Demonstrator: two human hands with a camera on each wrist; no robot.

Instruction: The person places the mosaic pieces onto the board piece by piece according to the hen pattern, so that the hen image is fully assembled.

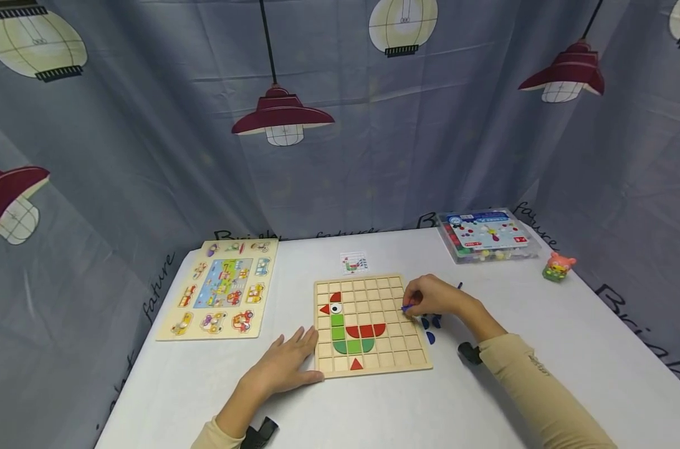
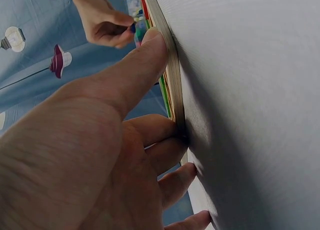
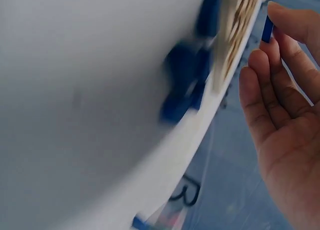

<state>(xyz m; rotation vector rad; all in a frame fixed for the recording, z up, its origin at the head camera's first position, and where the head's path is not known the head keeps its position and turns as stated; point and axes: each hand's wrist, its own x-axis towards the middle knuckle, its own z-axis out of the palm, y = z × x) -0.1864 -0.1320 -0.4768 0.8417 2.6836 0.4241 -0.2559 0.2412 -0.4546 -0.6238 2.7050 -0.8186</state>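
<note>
My right hand [image 1: 432,294] pinches a small blue wooden piece [image 3: 267,29] between thumb and fingertips, over the right edge of the gridded wooden board [image 1: 381,300]. Red, green and eye-marked tiles on the board form a bird-like figure, with a red triangle [image 1: 356,365] at the bottom. My left hand [image 1: 283,366] rests at the board's left edge, fingers spread and fairly straight; in the left wrist view its thumb [image 2: 147,52] lies against the board's rim. Several more blue pieces [image 1: 430,337] lie on the table beside the board, below my right hand.
Behind the board lies a small picture card [image 1: 354,262]. A wooden picture puzzle [image 1: 171,329] sits at the left. Toward the back right are a clear plastic case [image 1: 488,236] and a small pink-and-green figurine [image 1: 558,267]. Grey-blue curtains [image 1: 340,181] stand behind the white table [image 1: 373,411].
</note>
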